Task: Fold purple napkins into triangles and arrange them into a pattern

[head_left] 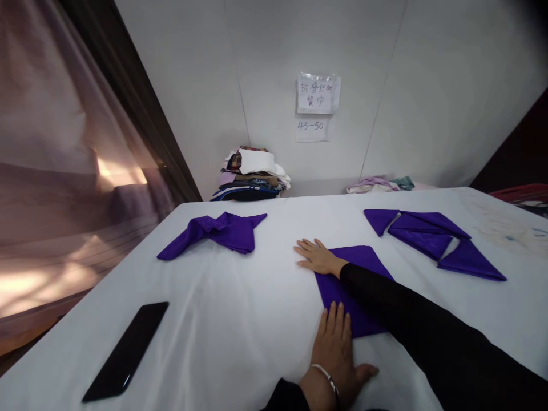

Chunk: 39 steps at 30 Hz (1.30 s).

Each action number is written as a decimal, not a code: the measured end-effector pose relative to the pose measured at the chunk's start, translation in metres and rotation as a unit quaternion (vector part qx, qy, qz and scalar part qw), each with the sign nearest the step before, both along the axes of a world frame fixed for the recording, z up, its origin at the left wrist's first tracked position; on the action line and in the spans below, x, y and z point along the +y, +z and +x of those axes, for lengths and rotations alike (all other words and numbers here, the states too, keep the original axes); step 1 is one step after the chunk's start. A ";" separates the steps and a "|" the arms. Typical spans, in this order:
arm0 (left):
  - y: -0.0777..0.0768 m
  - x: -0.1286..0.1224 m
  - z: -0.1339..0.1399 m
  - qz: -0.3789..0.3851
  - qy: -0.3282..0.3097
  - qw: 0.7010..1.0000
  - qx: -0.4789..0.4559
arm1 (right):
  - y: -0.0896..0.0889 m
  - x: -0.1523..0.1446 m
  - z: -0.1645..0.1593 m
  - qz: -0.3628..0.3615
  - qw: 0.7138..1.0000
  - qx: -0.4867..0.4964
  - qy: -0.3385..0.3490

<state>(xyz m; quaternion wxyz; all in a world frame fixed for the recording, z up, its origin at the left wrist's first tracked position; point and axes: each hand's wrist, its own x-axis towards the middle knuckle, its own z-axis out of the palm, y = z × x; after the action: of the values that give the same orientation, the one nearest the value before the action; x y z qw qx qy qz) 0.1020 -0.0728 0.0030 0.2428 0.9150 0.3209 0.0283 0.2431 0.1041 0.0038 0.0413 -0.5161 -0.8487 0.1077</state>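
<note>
A purple cloth napkin (334, 290) lies flat on the white-covered table in front of me, folded into a squarish shape. Across its far left corner rests my right hand (317, 258), fingers spread, the fingertips reaching past the edge onto the white cover. My right forearm in a black sleeve crosses over the cloth and hides much of its right side. At the near left edge my left hand (336, 348), with a silver bracelet at the wrist, lies palm down. Its fingertips touch the purple fabric and its thumb points out to the right.
A crumpled purple cloth (226, 231) lies at the far left of the table (222, 308). Folded purple cloth (423, 231) with pointed ends sits at the far right. A black phone-like slab (128, 351) is near left. Stacked clothes (252, 177) stand behind, by the wall.
</note>
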 end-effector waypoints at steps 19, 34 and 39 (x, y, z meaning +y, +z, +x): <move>-0.019 0.006 0.003 0.127 0.006 0.991 0.037 | 0.002 -0.182 0.062 0.006 0.990 0.028 -0.138; -0.006 0.008 0.003 0.158 0.003 0.987 0.039 | -0.004 -0.254 0.139 0.117 0.909 0.193 -0.350; 0.006 0.008 0.002 0.216 0.012 0.976 -0.003 | -0.016 -0.266 0.127 0.154 0.954 0.151 -0.210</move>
<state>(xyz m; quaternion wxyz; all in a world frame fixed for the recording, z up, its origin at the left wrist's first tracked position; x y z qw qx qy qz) 0.1043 -0.0651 0.0086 0.0397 0.9419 0.3173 0.1028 0.3704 -0.1624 -0.0119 0.2700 -0.6479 -0.7111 0.0416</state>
